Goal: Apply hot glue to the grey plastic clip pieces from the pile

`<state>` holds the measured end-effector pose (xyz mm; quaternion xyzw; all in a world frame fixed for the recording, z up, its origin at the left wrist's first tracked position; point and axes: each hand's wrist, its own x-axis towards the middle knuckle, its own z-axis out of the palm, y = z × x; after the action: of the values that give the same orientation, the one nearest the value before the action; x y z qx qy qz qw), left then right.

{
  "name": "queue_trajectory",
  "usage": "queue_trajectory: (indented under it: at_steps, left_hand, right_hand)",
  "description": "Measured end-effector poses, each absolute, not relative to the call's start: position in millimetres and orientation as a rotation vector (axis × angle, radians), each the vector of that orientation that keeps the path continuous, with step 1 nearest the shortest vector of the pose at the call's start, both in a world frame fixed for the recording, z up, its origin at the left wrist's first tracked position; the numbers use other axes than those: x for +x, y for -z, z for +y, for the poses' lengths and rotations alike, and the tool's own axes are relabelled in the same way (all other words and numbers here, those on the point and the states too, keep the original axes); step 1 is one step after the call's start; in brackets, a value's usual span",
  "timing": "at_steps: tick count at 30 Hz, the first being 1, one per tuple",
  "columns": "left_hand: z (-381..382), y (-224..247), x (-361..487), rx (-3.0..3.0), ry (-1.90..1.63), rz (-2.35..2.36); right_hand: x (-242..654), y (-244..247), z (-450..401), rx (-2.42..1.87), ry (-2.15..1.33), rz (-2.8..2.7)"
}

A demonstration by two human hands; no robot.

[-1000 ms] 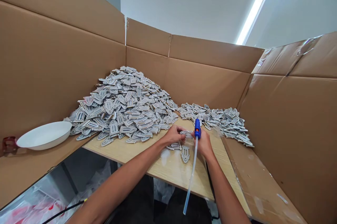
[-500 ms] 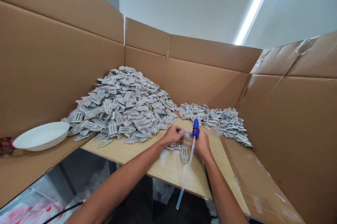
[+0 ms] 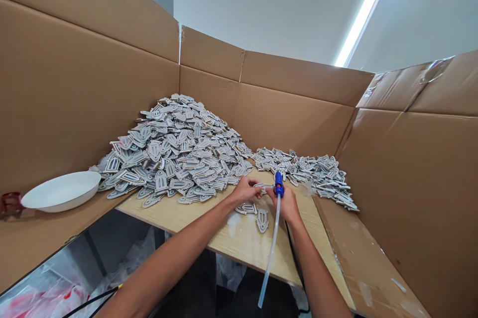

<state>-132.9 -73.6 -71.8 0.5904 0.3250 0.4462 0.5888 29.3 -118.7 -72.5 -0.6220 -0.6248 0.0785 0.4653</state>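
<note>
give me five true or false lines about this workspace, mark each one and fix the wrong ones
1. The right hand holds a blue glue gun. True.
2. The glue stick is hidden fully inside it. False: a long length hangs out of its back.
3. The left hand holds a gray slotted piece. True.
4. The white bowl is on the right. False: it is on the left.
5. The larger pile is left of the smaller pile. True.

A: Pose?
B: Both forearms bare, reaching forward. Left arm (image 3: pixel 175 251) angles in from lower left, right arm (image 3: pixel 317 265) from lower right.
A: Hands?
B: Near each other. Left hand (image 3: pixel 245 190) pinching, right hand (image 3: pixel 289 204) curled in a grip.
</note>
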Motion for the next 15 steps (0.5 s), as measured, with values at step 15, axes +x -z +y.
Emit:
queue_trajectory:
  at_steps: [15]
  left_hand:
    - [-65.0,72.1,-134.2,1.022,-1.118,0.778]
  right_hand:
    - [25.5,70.9,-118.9,-1.417,-0.435,-1.382]
